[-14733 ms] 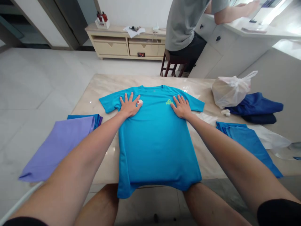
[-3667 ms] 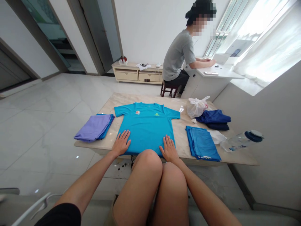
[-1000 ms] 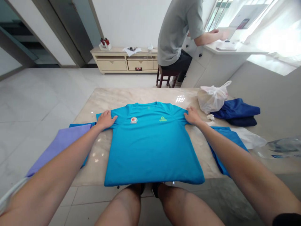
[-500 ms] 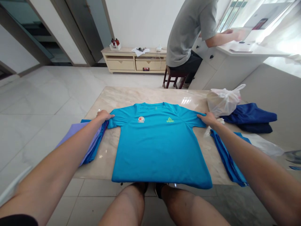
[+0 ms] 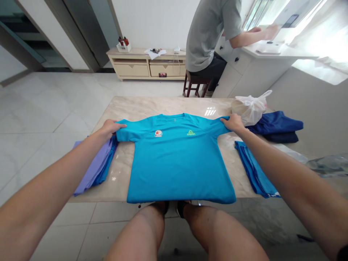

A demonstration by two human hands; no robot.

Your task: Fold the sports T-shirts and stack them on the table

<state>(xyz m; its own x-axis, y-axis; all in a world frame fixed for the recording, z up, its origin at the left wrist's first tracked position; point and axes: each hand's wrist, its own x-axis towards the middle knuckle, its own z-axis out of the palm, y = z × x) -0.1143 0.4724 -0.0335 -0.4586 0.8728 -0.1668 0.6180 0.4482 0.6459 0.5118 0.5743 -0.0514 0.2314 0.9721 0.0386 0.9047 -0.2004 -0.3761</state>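
A turquoise T-shirt [image 5: 176,163] lies spread on the marble-patterned table [image 5: 125,105], collar at the far side and hem hanging slightly over the near edge. Its chest bears a round emblem on the left and a green logo on the right. My left hand [image 5: 111,127] pinches the end of the left-side sleeve, thumb on top. At the opposite sleeve, my right hand [image 5: 233,122] grips the cuff between thumb and fingers. Both sleeves are stretched outward.
Purple and blue folded clothes [image 5: 95,166] lie at the table's left. To the right are folded blue garments [image 5: 252,170], a white plastic bag [image 5: 250,108] and dark blue clothing [image 5: 280,125]. Beyond, a person [image 5: 209,40] sits on a stool [image 5: 195,83] near a low cabinet [image 5: 136,69].
Both hands have raised the sleeves slightly and drawn them outward, and the shirt looks smoother. The whole view has shifted a little.
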